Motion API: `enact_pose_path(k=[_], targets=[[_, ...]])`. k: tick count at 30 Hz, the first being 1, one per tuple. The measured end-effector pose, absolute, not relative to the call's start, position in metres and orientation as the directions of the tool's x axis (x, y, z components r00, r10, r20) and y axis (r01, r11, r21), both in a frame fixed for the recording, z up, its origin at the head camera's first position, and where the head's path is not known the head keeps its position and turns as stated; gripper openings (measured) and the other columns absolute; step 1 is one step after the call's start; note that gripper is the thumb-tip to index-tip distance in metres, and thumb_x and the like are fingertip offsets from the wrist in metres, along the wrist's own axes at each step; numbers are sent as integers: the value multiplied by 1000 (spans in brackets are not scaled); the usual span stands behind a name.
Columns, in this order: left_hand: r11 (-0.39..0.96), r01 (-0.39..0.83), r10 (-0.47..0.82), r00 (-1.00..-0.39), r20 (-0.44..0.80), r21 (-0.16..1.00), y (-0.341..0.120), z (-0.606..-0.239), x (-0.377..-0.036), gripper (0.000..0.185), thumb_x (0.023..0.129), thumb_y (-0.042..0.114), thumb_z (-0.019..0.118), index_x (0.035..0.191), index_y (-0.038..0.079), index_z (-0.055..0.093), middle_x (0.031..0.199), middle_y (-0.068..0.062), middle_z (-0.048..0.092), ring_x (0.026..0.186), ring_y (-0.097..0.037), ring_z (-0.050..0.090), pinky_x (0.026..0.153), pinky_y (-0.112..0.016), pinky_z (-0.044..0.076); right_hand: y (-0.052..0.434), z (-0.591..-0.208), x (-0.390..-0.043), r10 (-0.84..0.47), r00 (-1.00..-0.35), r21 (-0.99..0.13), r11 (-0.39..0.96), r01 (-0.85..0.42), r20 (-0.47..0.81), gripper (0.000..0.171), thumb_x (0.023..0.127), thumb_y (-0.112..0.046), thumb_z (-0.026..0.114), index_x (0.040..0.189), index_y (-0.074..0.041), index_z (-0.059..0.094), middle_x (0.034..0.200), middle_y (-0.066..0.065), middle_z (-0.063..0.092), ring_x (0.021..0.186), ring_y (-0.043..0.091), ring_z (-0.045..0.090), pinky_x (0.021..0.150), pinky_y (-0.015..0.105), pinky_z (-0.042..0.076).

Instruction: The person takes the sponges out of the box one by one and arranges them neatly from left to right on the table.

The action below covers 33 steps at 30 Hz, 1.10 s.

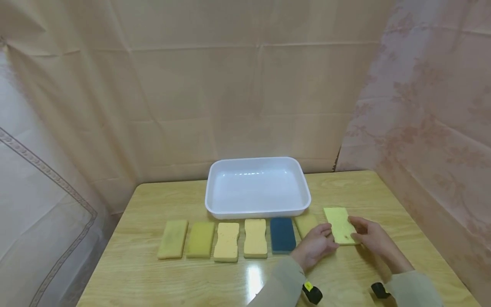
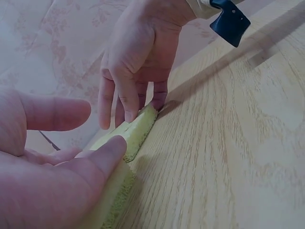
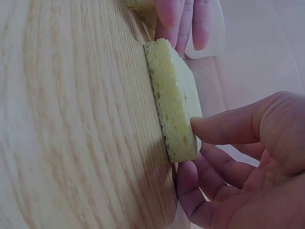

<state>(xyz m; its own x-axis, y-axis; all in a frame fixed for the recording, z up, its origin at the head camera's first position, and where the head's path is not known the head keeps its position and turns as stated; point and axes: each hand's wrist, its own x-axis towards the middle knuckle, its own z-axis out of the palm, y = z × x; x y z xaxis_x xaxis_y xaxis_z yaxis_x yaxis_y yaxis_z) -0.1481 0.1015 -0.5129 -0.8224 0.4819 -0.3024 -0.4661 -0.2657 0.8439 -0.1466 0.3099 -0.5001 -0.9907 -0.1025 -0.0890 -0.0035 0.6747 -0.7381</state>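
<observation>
A pale yellow-green rectangular sponge [image 1: 339, 224] lies on the right part of the wooden table. At its right edge my right hand [image 1: 375, 239] pinches it, the thumb on the top face and the fingers curled at the side, as the right wrist view shows. My left hand [image 1: 315, 246] is at the sponge's left edge with its fingers fairly straight and its thumb raised away. Partly hidden behind the left hand is another yellow sponge [image 1: 305, 223]. Porous sides show on the gripped sponge [image 3: 171, 105] in the right wrist view.
A white tray [image 1: 251, 214] stands at the back middle of the table. Left of my hands, in a row, lie a dark blue sponge [image 1: 282, 235], two wavy-sided cream sponges [image 1: 255, 238] and two yellow rectangular ones [image 1: 200, 239]. Cloth curtains [image 1: 245, 85] hang behind and at both sides.
</observation>
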Motion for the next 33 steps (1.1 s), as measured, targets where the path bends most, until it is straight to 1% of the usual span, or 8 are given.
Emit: enact_pose_path(k=[16,21,22,23,28,29,30,33], targets=[[-282,-481,518,-805,-291,830,99,-514,-148,69,85,-17,59,150,-6,38,158,-27,33,145,-43,32,111,-52,40,312,-502,-148,-92,-987,-736,676,37,-134,55,97,-1,64,144,16,41,144,37,45,123,54,50,85,40,56],[-333,-485,534,-804,-262,809,94,-512,-157,68,90,-11,58,153,-7,33,159,-29,28,143,-43,35,112,-54,38,313,-500,-152,-113,-986,-750,661,15,-119,56,98,-4,64,145,15,40,144,37,44,125,55,49,86,42,56],[-350,-492,540,-801,-257,797,93,-512,-159,68,92,-10,57,154,-7,30,159,-30,28,137,-40,43,113,-55,37,313,-499,-153,-119,-986,-758,652,14,-120,57,98,-5,63,145,15,39,144,38,43,125,56,48,84,42,56],[-362,-503,542,-799,-262,785,92,-511,-160,66,94,-7,56,154,-6,29,153,-28,36,131,-36,48,113,-55,36,313,-498,-153,-124,-986,-757,653,5,-114,57,99,-6,63,146,16,38,144,38,43,125,56,49,84,42,57],[-435,-528,529,-805,-268,729,83,-507,-159,56,103,6,53,153,-5,31,149,-26,40,131,-44,48,114,-58,34,303,-493,-142,-146,-989,-693,714,-98,-11,55,102,-12,61,144,17,39,141,42,43,117,58,54,82,53,58],[-438,-523,528,-808,-261,731,79,-504,-159,55,104,9,53,153,-5,32,149,-26,40,137,-49,40,114,-58,34,300,-490,-139,-150,-988,-664,736,-131,28,54,102,-12,62,143,16,41,139,42,45,115,58,55,82,57,57],[-433,-507,528,-813,-246,746,75,-500,-159,54,105,12,52,153,-4,33,155,-28,32,140,-52,35,113,-58,35,296,-488,-137,-155,-986,-639,752,-160,64,53,102,-13,62,142,16,42,138,42,46,114,58,55,83,60,56],[-349,-409,508,-838,-197,843,59,-486,-162,54,105,24,55,152,2,38,155,-22,38,138,-44,43,110,-51,43,287,-478,-132,-188,-968,-565,786,-249,166,51,101,-13,63,141,15,46,137,40,48,118,59,51,88,68,49]])
